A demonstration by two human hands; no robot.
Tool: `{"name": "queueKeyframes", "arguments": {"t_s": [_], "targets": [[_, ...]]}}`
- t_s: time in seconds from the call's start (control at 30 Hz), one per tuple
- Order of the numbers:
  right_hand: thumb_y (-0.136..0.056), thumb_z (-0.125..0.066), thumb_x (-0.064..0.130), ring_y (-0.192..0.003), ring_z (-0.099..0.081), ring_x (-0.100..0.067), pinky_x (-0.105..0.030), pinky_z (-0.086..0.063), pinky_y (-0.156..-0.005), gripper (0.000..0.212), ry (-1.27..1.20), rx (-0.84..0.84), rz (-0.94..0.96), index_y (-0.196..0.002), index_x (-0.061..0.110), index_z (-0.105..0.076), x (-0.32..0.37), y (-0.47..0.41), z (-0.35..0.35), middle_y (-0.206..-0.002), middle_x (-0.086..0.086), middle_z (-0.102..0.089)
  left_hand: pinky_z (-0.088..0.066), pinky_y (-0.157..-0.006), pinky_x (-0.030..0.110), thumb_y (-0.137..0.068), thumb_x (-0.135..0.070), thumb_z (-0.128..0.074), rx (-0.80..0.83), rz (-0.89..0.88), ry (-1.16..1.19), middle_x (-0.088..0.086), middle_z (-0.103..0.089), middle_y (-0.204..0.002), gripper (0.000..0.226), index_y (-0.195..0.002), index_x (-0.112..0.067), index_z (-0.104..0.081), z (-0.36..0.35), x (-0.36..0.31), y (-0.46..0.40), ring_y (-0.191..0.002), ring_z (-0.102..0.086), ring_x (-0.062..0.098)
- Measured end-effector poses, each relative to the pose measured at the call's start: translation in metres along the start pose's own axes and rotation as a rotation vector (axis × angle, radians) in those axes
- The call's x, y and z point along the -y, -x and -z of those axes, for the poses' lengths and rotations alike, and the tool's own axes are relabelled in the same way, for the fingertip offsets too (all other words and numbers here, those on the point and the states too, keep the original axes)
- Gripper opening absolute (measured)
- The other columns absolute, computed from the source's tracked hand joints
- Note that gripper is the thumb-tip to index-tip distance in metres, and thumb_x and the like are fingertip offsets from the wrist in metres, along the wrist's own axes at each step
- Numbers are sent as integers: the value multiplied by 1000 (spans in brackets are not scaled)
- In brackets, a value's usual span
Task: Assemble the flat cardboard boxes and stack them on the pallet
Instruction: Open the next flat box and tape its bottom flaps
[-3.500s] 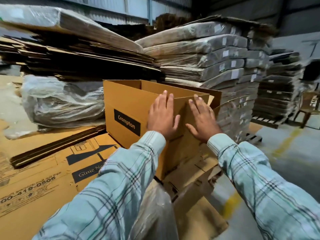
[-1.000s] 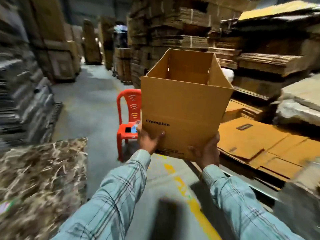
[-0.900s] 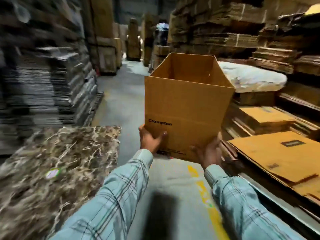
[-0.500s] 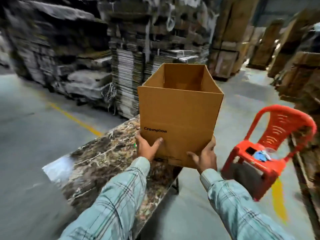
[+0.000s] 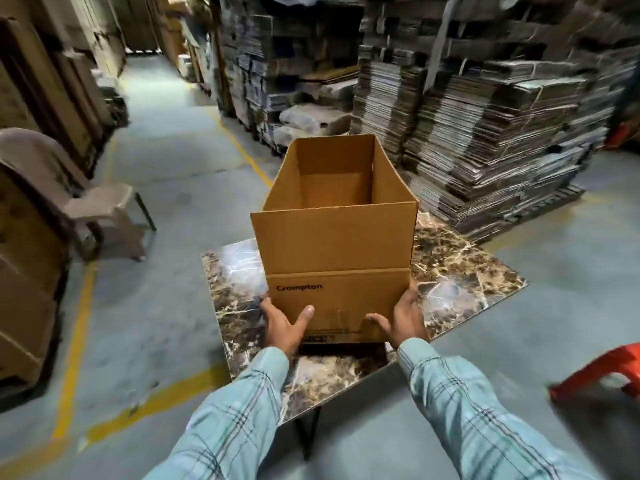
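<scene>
— Cardboard, brown and plain: the box [image 5: 334, 251] sits in the middle of the frame, top flaps standing up, nothing inside but its own folded bottom. "Crompton" is printed low on the near side.

— How is it held?

— From both lower corners. The left hand [image 5: 284, 322] curls round the lower left corner, thumb on the front face; the right hand [image 5: 403, 318] does the same on the lower right. Whether the box rests on the marble-patterned table [image 5: 460, 271] or hangs just above it, I cannot tell.

— Room around it?

— The table's near edge runs under the wrists, its right corner pointing to the right of the frame. Open grey floor [image 5: 180, 188] with yellow lines fills the left and upper middle.

— What crowds in?

— A brown plastic chair [image 5: 86, 199] at the left, a red chair [image 5: 602, 370] at the lower right edge, and tall stacks of flat cartons [image 5: 491, 129] close behind the table, upper right.
</scene>
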State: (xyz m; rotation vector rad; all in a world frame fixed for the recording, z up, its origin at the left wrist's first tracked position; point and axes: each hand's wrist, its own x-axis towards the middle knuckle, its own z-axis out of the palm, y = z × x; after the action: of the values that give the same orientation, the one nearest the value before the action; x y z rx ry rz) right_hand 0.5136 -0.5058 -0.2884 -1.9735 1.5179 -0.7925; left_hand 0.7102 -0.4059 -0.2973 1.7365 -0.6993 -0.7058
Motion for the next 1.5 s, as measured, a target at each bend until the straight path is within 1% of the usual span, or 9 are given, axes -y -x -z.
{"name": "queueKeyframes", "arguments": {"t_s": [0.23, 0.47, 0.7, 0.83, 0.93, 1.13, 1.27, 1.4, 1.5], "targets": [[-83, -71, 26, -125, -49, -38, -40, -39, -104, 104, 88, 61, -75, -149, 10, 7, -29, 6, -26, -147, -21, -37, -29, -113, 38, -86, -39, -66, 17, 129, -172, 17, -21, -155, 101, -149, -7, 7, -12, 28, 4, -140, -29, 30], [-87, -65, 27, -137, -35, -35, -41, -35, -107, 99, 156, 62, 20, -151, 14, 9, -57, 7, -20, -158, -15, -14, -32, -107, 37, -90, -27, -63, -39, 135, -221, 19, -31, -150, 83, -147, -9, -4, -26, 29, 6, -134, -37, 33], [-82, -55, 46, -143, -9, -44, -59, -14, -113, 90, 316, -251, 433, -147, 14, -3, -27, 4, -7, -154, -25, -3, -32, -109, 38, -88, -26, -62, -244, -67, -179, 14, -25, -152, 80, -147, -17, -8, -19, -9, 9, -134, -35, 33], [-88, -44, 52, -145, -1, -41, -65, -3, -112, 68, 470, -313, 631, -143, 14, -30, 9, -2, -1, -155, -16, -2, -31, -110, 42, -88, -35, -61, -317, -245, -264, 14, -25, -151, 78, -146, -15, -13, -10, -36, 7, -136, -33, 33], [-85, -54, 46, -147, 1, -32, -62, -4, -113, 74, 472, -343, 790, -146, 21, -21, 57, -7, 10, -156, -14, -6, -36, -107, 44, -91, -33, -59, -315, -253, -277, 13, -34, -148, 70, -146, -18, -19, -6, -55, 7, -133, -39, 34], [-89, -54, 40, -133, -36, -28, -51, -17, -112, 59, 609, -15, 771, -139, 14, -38, 153, -12, 19, -140, -8, -45, -37, -105, 40, -94, -13, -50, -300, -332, -390, 15, -44, -145, 55, -146, -9, -32, -8, -70, 10, -128, -47, 35], [-89, -54, 37, -118, -48, -30, -44, -37, -102, 49, 588, -8, 730, -130, 11, -44, 181, -9, 7, -126, -12, -50, -45, -97, 29, -102, -33, -38, -257, -377, -250, 3, -62, -126, 38, -129, -15, -57, -13, -85, 21, -113, -58, 17], [-67, -79, 30, -116, -48, -39, -47, -42, -95, 109, 666, 194, 705, -148, 22, -7, 184, -14, 7, -134, -22, -43, -49, -95, 41, -99, -33, -39, -230, -361, -212, 4, -70, -109, 30, -106, -23, -67, -14, -68, 3, -102, -63, 22], [-64, -82, 39, -133, -35, -37, -46, -36, -105, 100, 772, 235, 651, -144, 13, -28, 187, -24, 11, -149, -21, -29, -50, -95, 44, -92, -25, -51, -126, -327, -243, -2, -62, -125, 35, -126, -32, -51, -13, -41, -20, -110, -60, 18]]}}
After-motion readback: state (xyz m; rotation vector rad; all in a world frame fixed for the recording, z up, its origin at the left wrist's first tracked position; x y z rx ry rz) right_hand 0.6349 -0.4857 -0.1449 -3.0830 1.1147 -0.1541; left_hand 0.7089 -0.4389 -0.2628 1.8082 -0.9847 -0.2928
